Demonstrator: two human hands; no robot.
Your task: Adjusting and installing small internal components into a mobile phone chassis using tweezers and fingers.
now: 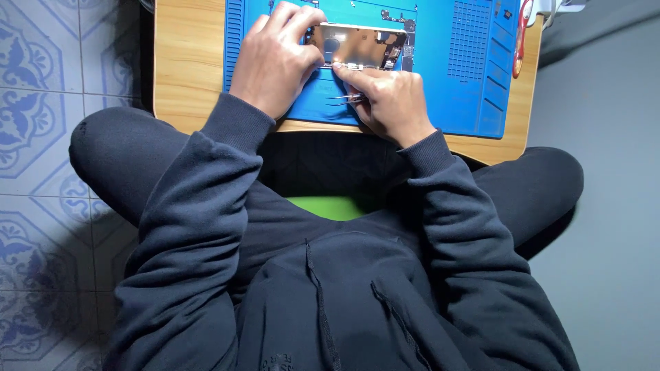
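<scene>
Opened phone (357, 47) sits on the blue repair mat (474, 69), guts showing. Left hand (275, 58) fingers curl over its left end, gripping it. Right hand (388, 103) pinches metal tweezers (346, 98) just below its bottom edge, thumb tip touching the frame.

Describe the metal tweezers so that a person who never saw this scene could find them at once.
On the low wooden table lies a blue repair mat. Near its front edge, the right hand holds the tweezers under the opened phone. They are the only thin silver prongs there.
</scene>
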